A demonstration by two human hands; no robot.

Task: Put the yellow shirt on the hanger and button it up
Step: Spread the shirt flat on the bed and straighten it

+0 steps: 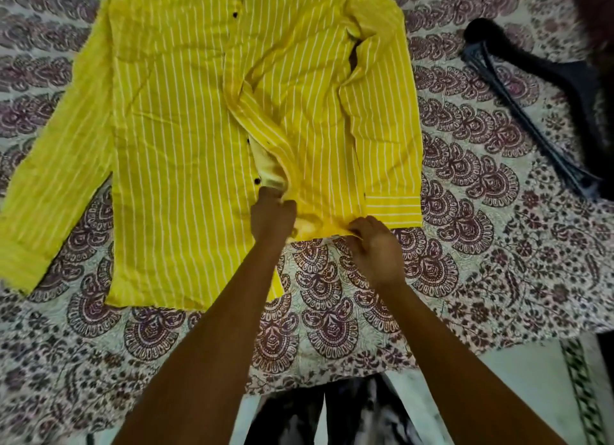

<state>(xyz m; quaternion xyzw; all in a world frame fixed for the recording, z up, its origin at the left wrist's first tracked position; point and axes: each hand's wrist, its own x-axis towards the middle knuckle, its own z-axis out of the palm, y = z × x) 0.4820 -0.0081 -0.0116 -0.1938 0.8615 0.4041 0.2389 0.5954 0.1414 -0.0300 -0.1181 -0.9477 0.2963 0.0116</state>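
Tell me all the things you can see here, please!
yellow shirt: one, yellow with white stripes and dark buttons, lying flat on the bedsheet, front partly open
hanger: one, dark, on the bedsheet to the right of the shirt, apart from it
bedsheet: one, pale with maroon pattern, under everything
left hand: one, gripping the shirt's front edge near the hem
right hand: one, pinching the shirt's hem
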